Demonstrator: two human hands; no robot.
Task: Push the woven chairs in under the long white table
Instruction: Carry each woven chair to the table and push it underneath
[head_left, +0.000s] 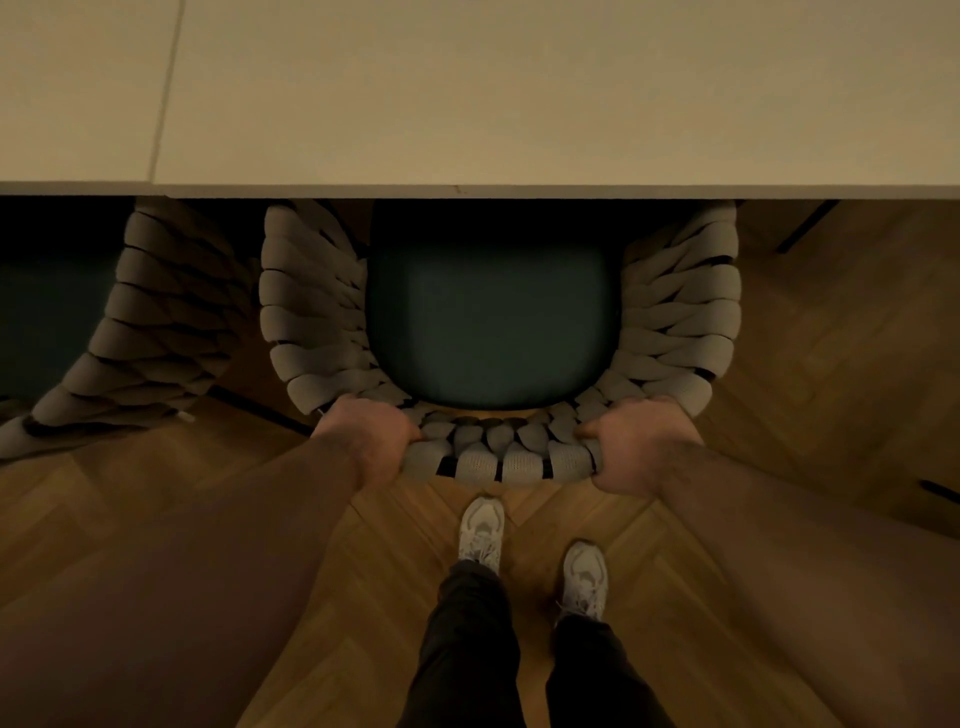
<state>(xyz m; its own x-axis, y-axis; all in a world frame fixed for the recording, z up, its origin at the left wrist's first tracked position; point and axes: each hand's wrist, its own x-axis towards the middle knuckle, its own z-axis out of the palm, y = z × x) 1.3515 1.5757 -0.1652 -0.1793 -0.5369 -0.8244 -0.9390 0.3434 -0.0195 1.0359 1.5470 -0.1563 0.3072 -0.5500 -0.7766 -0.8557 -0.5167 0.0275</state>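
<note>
Fingers (387, 467) of left hand (363, 441) and right hand (639, 447) grip woven chair (498, 462).

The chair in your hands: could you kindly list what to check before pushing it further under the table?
1. Grip of left hand on the chair back rim: ok.
2. Grip of right hand on the rim: ok.
3. Chair square to the table edge: ok.
4. Gap to the neighbour chair: ok, apart.
5. Shoes behind the chair, not touching it: ok.
6. Clearance beneath the table: cannot tell, hidden.
</note>
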